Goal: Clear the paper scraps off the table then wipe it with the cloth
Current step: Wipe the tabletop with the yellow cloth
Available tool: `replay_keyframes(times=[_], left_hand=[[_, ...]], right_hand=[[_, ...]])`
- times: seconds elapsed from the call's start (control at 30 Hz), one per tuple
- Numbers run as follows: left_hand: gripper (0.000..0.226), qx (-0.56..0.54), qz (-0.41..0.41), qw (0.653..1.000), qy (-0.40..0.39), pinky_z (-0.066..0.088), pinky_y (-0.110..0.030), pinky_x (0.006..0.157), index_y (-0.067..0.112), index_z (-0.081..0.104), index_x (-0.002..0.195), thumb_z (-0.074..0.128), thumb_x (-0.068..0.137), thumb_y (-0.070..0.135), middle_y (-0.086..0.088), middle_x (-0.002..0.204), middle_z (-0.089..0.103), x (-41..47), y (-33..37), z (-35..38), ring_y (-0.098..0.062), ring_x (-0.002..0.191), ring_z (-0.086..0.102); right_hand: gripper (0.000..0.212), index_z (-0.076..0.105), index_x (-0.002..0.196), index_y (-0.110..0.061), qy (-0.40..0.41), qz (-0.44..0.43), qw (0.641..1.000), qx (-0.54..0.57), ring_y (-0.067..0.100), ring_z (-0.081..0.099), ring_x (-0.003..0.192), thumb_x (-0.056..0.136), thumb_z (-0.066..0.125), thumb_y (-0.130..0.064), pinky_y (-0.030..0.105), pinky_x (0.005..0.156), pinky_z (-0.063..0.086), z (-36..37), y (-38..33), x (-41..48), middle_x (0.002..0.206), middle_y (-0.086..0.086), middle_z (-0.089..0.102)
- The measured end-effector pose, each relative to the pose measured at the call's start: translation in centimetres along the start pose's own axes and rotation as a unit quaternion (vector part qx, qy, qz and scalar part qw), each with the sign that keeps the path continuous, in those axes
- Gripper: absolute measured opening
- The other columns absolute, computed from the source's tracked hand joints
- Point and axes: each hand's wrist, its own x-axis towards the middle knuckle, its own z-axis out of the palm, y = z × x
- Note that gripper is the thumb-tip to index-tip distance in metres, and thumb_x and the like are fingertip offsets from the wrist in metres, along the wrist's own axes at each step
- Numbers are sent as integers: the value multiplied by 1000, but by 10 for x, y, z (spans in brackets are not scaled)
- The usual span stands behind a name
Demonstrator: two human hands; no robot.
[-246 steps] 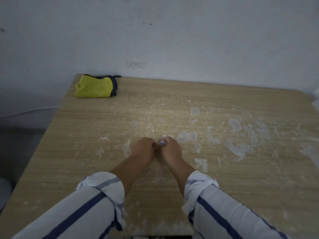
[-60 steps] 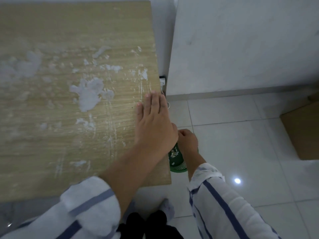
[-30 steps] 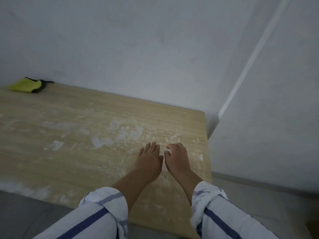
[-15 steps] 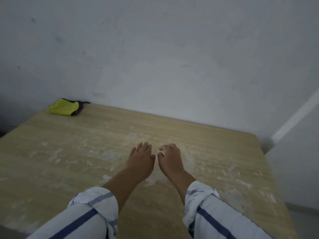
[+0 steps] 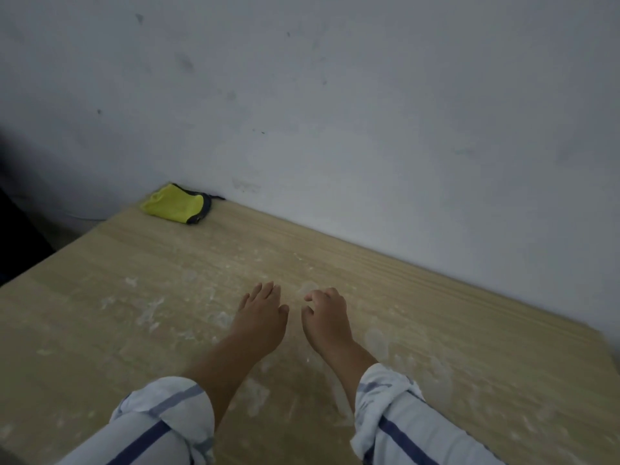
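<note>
The wooden table [image 5: 453, 337] carries pale white paper residue [image 5: 151, 310] smeared in patches over its middle. A folded yellow cloth [image 5: 176, 208] with a dark edge lies at the far left corner against the wall. My left hand [image 5: 260, 317] rests palm down near the table's centre, fingers straight and together. Beside it, a small gap away, my right hand [image 5: 327, 318] hovers with fingers loosely curled and nothing visible in them. Both hands are well short of the cloth.
A grey-white wall [image 5: 369, 129] runs along the table's far edge. The table's left edge drops off into a dark area [image 5: 16, 236]. More faint white smears [image 5: 436, 367] lie to the right of my right forearm.
My view has swung left from the table's right end to its middle. Both hands moved left with it and now sit a little further apart; the cloth appears closer.
</note>
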Motion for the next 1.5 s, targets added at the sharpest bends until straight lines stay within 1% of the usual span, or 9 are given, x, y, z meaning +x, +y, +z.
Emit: replay_keyframes(times=[0.5, 0.63, 0.7, 0.8, 0.9, 1.1, 1.23, 1.37, 1.5], left_hand=[[53, -11, -67, 997, 42, 17, -40, 117, 11, 28, 144, 40, 95, 25, -14, 156, 17, 208, -279, -102, -32, 144, 12], [57, -27, -107, 994, 21, 16, -45, 116, 20, 26, 146, 43, 92, 17, -17, 156, 6, 250, -328, -127, -39, 143, 7], [57, -7, -101, 995, -2, 22, -47, 113, 22, 26, 145, 42, 91, 16, -17, 154, 13, 261, -342, -133, -40, 140, 14], [41, -15, -74, 996, 37, 38, -45, 98, 12, 46, 129, 42, 88, 9, -20, 130, 44, 266, -345, -137, -39, 119, 40], [27, -109, -79, 988, 69, 43, -39, 81, 8, 56, 114, 46, 90, 11, -19, 117, 49, 258, -321, -148, -37, 101, 51], [19, -289, -29, 952, 101, 37, -26, 70, 21, 59, 105, 56, 86, 18, -4, 113, 55, 203, -233, -162, -22, 94, 54], [14, -393, 16, 918, 50, 33, -22, 53, 25, 57, 91, 58, 84, 13, 2, 91, 54, 146, -178, -158, -8, 68, 47], [20, -342, 43, 939, 14, 34, -24, 58, 24, 57, 80, 60, 78, 4, 4, 80, 51, 91, -172, -127, -12, 70, 51], [25, -60, 31, 995, -73, 41, -28, 86, 18, 65, 105, 55, 82, 12, -9, 118, 53, 43, -192, -72, -27, 109, 53]], right_hand=[[38, 55, 121, -5, -27, -30, 998, 44, 31, 43, 119, 85, 46, -3, 34, 101, 34, 202, -207, 227, 126, 15, 47], [47, 41, 136, -7, -65, -41, 997, -13, 31, 25, 136, 89, 45, -7, 38, 111, 26, 228, -227, 274, 149, 13, 28], [46, 38, 137, -7, -95, -15, 993, -67, 32, 22, 137, 91, 40, -6, 38, 110, 26, 235, -228, 288, 153, 12, 21], [32, 53, 116, 0, -58, -15, 992, -107, 33, 38, 120, 89, 36, 0, 34, 94, 36, 233, -227, 295, 134, 19, 44], [16, 59, 94, 2, 53, -14, 998, -44, 34, 49, 102, 84, 46, -2, 32, 76, 35, 215, -225, 285, 106, 22, 56], [8, 60, 88, -4, 241, 18, 967, 81, 20, 50, 80, 82, 56, -5, 19, 62, 25, 140, -200, 209, 90, 6, 58], [11, 59, 86, -10, 289, 32, 948, 132, 15, 52, 74, 79, 54, -3, 21, 58, 31, 88, -175, 134, 86, -2, 61], [7, 54, 73, -9, 213, -27, 976, 43, 17, 43, 62, 69, 50, -11, 24, 50, 28, 91, -148, 59, 69, 2, 51], [14, 55, 73, -10, -20, -4, 1000, 4, 18, 48, 71, 80, 51, -22, 31, 58, 39, 126, -124, 1, 77, 3, 52]])
